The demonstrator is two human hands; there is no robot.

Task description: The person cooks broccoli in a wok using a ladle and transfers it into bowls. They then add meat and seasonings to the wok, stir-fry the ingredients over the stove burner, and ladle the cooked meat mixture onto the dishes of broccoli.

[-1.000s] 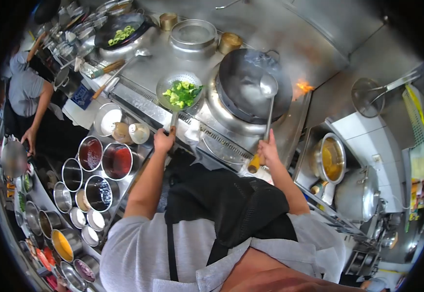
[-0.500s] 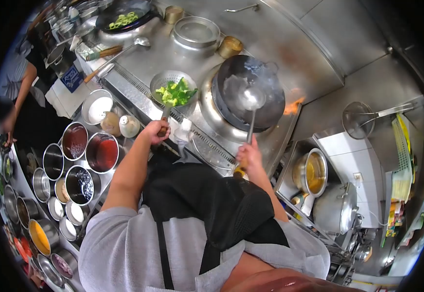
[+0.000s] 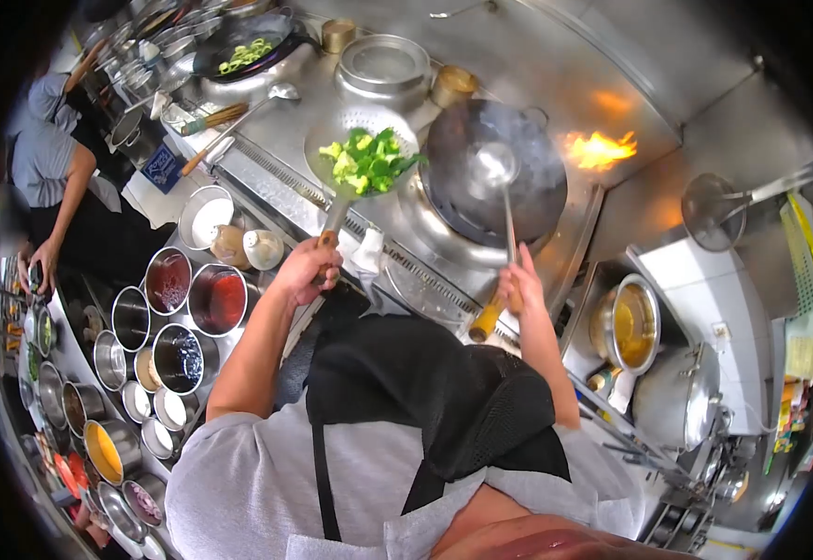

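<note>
Fingers of the left hand (image 3: 306, 271) are gripping one strainer (image 3: 369, 119); I'm seeing it holding greens (image 3: 367, 166) just beyond them. Rightward, the right hand (image 3: 524, 286) is gripping one ladle (image 3: 495, 164) over one wok (image 3: 543, 191) lying ahead of its fingertips.

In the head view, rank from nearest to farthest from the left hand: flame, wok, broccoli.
1. Broccoli, in the strainer just ahead of the left hand.
2. Wok, farther to the right.
3. Flame, past the wok's right side.
</note>
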